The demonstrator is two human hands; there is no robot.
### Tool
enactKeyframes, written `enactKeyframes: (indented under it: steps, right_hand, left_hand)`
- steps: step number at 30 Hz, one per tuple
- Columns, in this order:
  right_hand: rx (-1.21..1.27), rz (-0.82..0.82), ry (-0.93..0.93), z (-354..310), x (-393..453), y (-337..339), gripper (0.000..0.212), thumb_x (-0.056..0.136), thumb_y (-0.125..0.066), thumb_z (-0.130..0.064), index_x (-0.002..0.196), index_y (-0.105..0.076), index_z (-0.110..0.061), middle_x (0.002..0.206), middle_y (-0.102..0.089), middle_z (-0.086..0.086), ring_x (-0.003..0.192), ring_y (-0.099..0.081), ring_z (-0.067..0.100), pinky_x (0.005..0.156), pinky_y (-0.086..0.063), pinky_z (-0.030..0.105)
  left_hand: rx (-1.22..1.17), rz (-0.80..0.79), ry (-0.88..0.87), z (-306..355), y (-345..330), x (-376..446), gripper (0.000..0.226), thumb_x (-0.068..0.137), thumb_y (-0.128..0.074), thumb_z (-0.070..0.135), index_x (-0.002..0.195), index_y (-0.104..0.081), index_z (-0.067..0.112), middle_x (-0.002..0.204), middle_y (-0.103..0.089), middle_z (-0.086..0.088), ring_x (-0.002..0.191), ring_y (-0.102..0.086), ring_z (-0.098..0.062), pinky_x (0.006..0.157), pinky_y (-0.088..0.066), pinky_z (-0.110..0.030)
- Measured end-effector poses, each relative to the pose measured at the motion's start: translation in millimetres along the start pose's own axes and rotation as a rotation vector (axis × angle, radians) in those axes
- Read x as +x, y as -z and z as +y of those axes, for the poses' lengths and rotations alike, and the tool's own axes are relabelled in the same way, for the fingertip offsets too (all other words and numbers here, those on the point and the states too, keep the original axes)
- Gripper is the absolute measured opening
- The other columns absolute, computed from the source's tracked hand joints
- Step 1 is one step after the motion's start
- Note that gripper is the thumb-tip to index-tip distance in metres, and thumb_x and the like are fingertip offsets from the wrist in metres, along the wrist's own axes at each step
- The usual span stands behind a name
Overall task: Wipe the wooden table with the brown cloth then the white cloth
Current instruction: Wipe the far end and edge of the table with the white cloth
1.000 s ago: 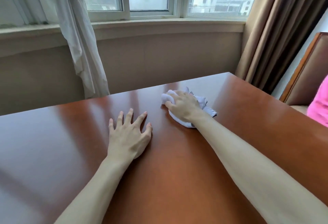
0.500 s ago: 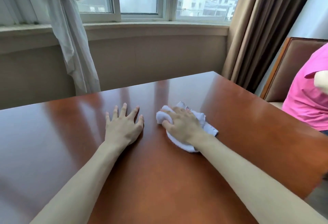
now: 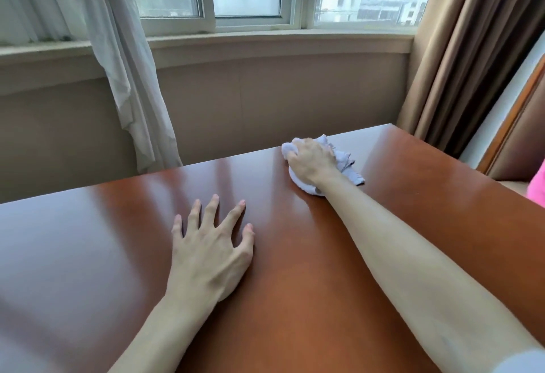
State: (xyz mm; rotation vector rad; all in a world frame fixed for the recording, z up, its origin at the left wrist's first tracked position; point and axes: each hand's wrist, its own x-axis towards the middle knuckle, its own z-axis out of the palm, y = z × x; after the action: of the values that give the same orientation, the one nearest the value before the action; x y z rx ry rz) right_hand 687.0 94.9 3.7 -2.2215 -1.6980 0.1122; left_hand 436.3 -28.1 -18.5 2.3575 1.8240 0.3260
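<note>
The glossy reddish wooden table (image 3: 413, 225) fills the lower half of the head view. My right hand (image 3: 312, 163) grips a crumpled white cloth (image 3: 343, 160) and presses it onto the tabletop close to the far edge. Part of the cloth sticks out to the right of the hand and under the wrist. My left hand (image 3: 211, 250) lies flat on the table, fingers spread, nearer to me and left of the cloth. No brown cloth is in view.
Behind the table runs a beige wall under a window sill. A white curtain (image 3: 126, 77) hangs at the far left, brown drapes (image 3: 472, 62) at the right. A brown chair back (image 3: 522, 136) and a person's pink sleeve (image 3: 538, 186) sit at the right edge.
My right hand has pushed the white cloth away from me toward the table's far edge. My left hand stays flat on the table.
</note>
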Motion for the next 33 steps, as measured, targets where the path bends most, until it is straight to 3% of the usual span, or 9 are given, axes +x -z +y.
enactKeyframes:
  steps: [5,9,12,14,16,19,25,30,33]
  right_hand:
    - [0.061,-0.034,0.105,-2,-137,14,0.026,0.096,-0.035,-0.032,0.105,-0.058,-0.023,0.121,-0.062,0.004,0.12,-0.046,0.03,0.104,-0.033,0.046]
    - [0.12,-0.03,0.24,-10,-283,31,0.049,0.086,-0.025,-0.041,0.123,-0.055,-0.029,0.133,-0.059,-0.008,0.126,-0.046,0.019,0.114,-0.032,0.044]
    - [0.131,-0.122,0.412,-8,-384,46,0.055,0.087,-0.033,-0.044,0.139,-0.052,-0.039,0.149,-0.047,-0.018,0.144,-0.035,0.009,0.125,-0.014,0.037]
    - [0.086,-0.091,0.358,12,-383,58,0.061,0.083,-0.029,-0.052,0.14,-0.05,-0.043,0.15,-0.045,-0.022,0.144,-0.033,0.008,0.125,-0.011,0.037]
    - [0.003,-0.034,0.18,30,-348,65,0.06,0.083,-0.027,-0.056,0.135,-0.053,-0.042,0.142,-0.051,-0.015,0.137,-0.041,0.018,0.121,-0.018,0.044]
    - [-0.021,-0.022,-0.075,21,-318,60,0.052,0.092,-0.034,-0.052,0.138,-0.054,-0.037,0.147,-0.05,-0.003,0.14,-0.037,0.027,0.122,-0.009,0.057]
    - [0.056,-0.036,0.138,15,-407,59,0.066,0.084,-0.021,-0.057,0.144,-0.044,-0.044,0.155,-0.037,-0.018,0.149,-0.023,0.012,0.126,-0.002,0.047]
    - [-0.051,0.096,-0.395,83,-350,87,0.076,0.08,-0.007,-0.056,0.134,-0.055,-0.034,0.143,-0.053,-0.001,0.138,-0.039,0.03,0.117,-0.012,0.065]
    - [-0.045,0.08,-0.144,44,-388,67,0.079,0.079,-0.007,-0.055,0.141,-0.051,-0.033,0.149,-0.048,-0.006,0.143,-0.034,0.025,0.121,-0.01,0.061]
  left_hand:
    - [-0.015,0.001,-0.038,1,6,-5,0.053,0.1,-0.03,0.053,0.153,-0.027,0.047,0.166,-0.016,-0.004,0.153,-0.01,-0.029,0.122,-0.007,-0.055]
    - [-0.061,0.064,-0.159,24,24,-26,0.048,0.101,-0.039,0.034,0.149,-0.043,0.033,0.157,-0.037,-0.01,0.144,-0.035,-0.029,0.118,-0.023,-0.048]
    - [-0.134,-0.038,-0.224,36,35,-64,0.049,0.098,-0.046,0.036,0.147,-0.046,0.033,0.156,-0.039,-0.005,0.139,-0.042,-0.027,0.112,-0.036,-0.041]
    - [-0.084,-0.075,-0.243,31,40,-92,0.052,0.098,-0.046,0.042,0.149,-0.042,0.036,0.158,-0.036,-0.007,0.143,-0.037,-0.026,0.116,-0.033,-0.042]
    - [-0.013,-0.091,-0.263,25,44,-122,0.054,0.099,-0.042,0.048,0.152,-0.035,0.039,0.161,-0.031,-0.009,0.148,-0.028,-0.027,0.119,-0.027,-0.048]
    - [0.075,-0.079,-0.25,10,48,-164,0.06,0.1,-0.031,0.057,0.156,-0.018,0.044,0.166,-0.017,-0.007,0.153,-0.014,-0.026,0.12,-0.022,-0.052]
    - [0.147,-0.134,-0.262,-4,36,-198,0.069,0.09,-0.005,0.065,0.157,-0.01,0.048,0.168,-0.009,0.0,0.155,-0.007,-0.02,0.122,-0.016,-0.05]
    - [0.099,-0.095,-0.253,-2,31,-198,0.055,0.101,-0.022,0.055,0.156,-0.016,0.048,0.168,-0.01,0.0,0.155,-0.006,-0.019,0.124,-0.011,-0.05]
    - [0.091,-0.085,-0.258,-4,29,-198,0.055,0.101,-0.023,0.056,0.155,-0.018,0.049,0.168,-0.012,0.0,0.155,-0.008,-0.019,0.123,-0.012,-0.05]
